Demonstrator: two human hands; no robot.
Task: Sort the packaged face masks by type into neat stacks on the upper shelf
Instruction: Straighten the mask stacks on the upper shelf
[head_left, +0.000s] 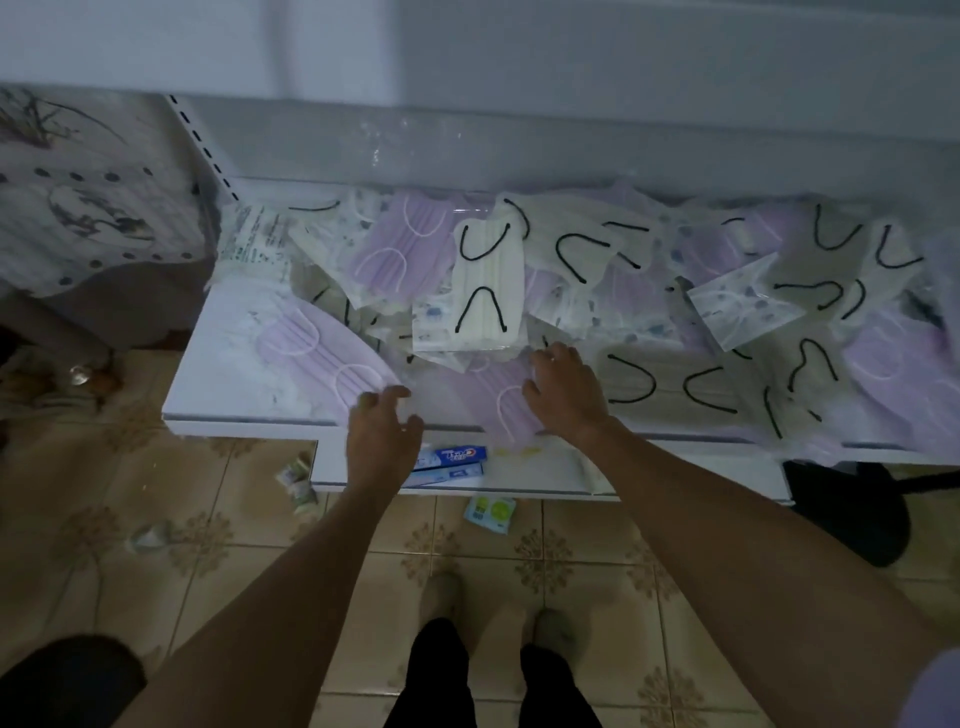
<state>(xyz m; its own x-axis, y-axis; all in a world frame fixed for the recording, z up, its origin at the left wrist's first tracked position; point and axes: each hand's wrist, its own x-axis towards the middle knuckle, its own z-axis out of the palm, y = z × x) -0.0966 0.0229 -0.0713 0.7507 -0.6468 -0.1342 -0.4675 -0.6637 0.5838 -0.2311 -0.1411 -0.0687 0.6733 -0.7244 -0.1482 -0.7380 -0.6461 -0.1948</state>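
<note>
On the upper shelf (200, 405) many packaged masks (737, 306) lie mixed. At the left, a lilac pack (311, 348) lies slanted, its long axis going from back-left to front-right. The left hand (384, 426) touches its near corner with bent fingers; I cannot tell if it pinches. The right hand (566, 395) rests spread on a second lilac pack (493, 405). Just behind, a cream stack (488, 291) has its long axis pointing away from the person.
</note>
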